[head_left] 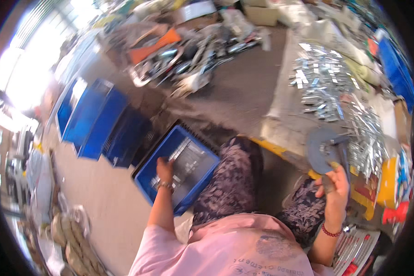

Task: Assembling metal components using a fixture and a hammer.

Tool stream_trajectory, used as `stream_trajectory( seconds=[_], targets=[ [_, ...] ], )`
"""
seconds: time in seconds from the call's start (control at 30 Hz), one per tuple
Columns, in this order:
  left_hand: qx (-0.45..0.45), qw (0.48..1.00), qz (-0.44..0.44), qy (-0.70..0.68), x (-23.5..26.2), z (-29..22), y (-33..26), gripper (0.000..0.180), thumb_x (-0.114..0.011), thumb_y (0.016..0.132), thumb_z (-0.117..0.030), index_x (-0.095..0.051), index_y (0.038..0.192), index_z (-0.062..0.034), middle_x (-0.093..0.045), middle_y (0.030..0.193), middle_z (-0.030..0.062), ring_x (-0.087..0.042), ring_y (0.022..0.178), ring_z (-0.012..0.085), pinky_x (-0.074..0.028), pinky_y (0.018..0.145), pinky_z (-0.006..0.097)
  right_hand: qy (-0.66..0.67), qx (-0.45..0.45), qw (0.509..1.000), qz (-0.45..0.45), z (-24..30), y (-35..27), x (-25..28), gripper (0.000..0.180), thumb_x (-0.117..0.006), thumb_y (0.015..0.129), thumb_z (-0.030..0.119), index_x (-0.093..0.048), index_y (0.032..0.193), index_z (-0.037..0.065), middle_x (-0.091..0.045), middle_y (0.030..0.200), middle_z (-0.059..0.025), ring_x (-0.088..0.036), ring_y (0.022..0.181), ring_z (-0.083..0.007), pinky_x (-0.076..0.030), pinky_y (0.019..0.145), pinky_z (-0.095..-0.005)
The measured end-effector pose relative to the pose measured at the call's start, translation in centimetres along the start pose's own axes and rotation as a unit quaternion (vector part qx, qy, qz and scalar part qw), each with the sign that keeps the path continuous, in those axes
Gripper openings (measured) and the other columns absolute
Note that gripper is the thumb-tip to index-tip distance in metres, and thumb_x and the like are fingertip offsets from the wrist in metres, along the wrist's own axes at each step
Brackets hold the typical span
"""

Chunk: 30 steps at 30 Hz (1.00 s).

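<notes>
My left hand (pixel 164 171) is over the left side of a blue plastic bin (pixel 200 189) beside my left leg. Flat silvery metal pieces (pixel 188 156) lie in the bin, next to its fingers, which are blurred and partly hidden. On the right, my right hand (pixel 337 186) is raised with bent fingers, closed around a small dark thing (pixel 328 184) too blurred to name. A yellow patch shows at one fingertip. Just beyond that hand stands a grey round disc (pixel 321 149) on a dark metal fixture, at the near end of the work surface.
Loose shiny metal strips (pixel 319 78) cover the surface at far right. Stacked blue bins (pixel 94 119) stand to the left. Ahead lies a heap of mixed metal parts (pixel 193 55) with an orange piece (pixel 155 46). A yellow container (pixel 388 181) is at the right edge.
</notes>
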<state>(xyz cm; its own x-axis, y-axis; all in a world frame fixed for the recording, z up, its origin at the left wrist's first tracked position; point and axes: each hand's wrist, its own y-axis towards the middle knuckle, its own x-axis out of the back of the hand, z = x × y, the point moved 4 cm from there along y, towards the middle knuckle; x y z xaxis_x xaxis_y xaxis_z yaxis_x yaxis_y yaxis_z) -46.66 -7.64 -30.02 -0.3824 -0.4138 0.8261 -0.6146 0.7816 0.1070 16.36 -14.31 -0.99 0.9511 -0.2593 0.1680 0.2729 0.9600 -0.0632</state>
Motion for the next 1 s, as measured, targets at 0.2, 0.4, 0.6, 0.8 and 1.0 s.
stream_trajectory(
  seconds=[0.2,0.4,0.6,0.8,1.0],
  targets=[
    [-0.048,0.948,-0.038,-0.311,3.5,-12.8,3.6,0.023,-0.072,0.11,-0.024,-0.071,0.109,-0.0014,-0.066,0.089,0.0028,-0.059,0.073,0.0101,-0.051,0.066,0.027,0.004,-0.02,0.999,0.028,0.6,0.2,-0.6,0.034,-0.066,0.108,0.003,-0.061,0.141,-0.003,-0.076,0.096,-0.0066,-0.066,0.068,-0.008,-0.054,0.061,-0.0233],
    [-0.331,0.872,0.115,-0.34,10.9,-41.8,-4.0,0.012,-0.074,0.105,-0.011,-0.073,0.109,-0.0008,-0.066,0.089,-0.0018,-0.059,0.075,0.0078,-0.049,0.068,0.026,0.032,-0.049,0.998,0.028,1.2,-0.4,-0.3,0.035,-0.066,0.107,0.003,-0.064,0.142,0.002,-0.076,0.095,-0.0064,-0.065,0.07,-0.0065,-0.056,0.064,-0.024],
    [-0.547,0.763,0.255,-0.231,5.8,-56.4,-12.6,0.021,-0.082,0.091,-0.011,-0.075,0.111,-0.0068,-0.074,0.101,0.0108,-0.072,0.086,0.0275,-0.057,0.078,0.039,0.068,0.005,0.997,0.022,0.5,-0.8,-0.1,0.037,-0.069,0.105,0.004,-0.063,0.142,0.002,-0.079,0.102,-0.0083,-0.072,0.079,-0.0113,-0.061,0.07,-0.0289],
    [-0.6,0.766,0.186,-0.135,1.4,-58.0,-13.5,0.021,-0.078,0.094,-0.011,-0.071,0.113,-0.0082,-0.075,0.106,0.0115,-0.074,0.101,0.0336,-0.057,0.086,0.045,-0.109,0.135,0.985,-0.023,3.5,-2.8,4.5,0.026,-0.076,0.099,0.006,-0.073,0.125,0.004,-0.078,0.101,-0.0134,-0.075,0.087,-0.0211,-0.06,0.077,-0.0369],
    [-0.534,0.774,0.254,-0.226,4.1,-56.7,-13.9,0.03,-0.078,0.09,0.002,-0.073,0.118,-0.0058,-0.072,0.095,0.01,-0.069,0.084,0.0245,-0.056,0.077,0.037,-0.4,0.196,0.854,-0.268,3.3,0.8,14.3,0.013,-0.075,0.091,0.01,-0.074,0.104,0.007,-0.074,0.098,-0.0132,-0.075,0.088,-0.0376,-0.06,0.074,-0.0476]
  ],
)
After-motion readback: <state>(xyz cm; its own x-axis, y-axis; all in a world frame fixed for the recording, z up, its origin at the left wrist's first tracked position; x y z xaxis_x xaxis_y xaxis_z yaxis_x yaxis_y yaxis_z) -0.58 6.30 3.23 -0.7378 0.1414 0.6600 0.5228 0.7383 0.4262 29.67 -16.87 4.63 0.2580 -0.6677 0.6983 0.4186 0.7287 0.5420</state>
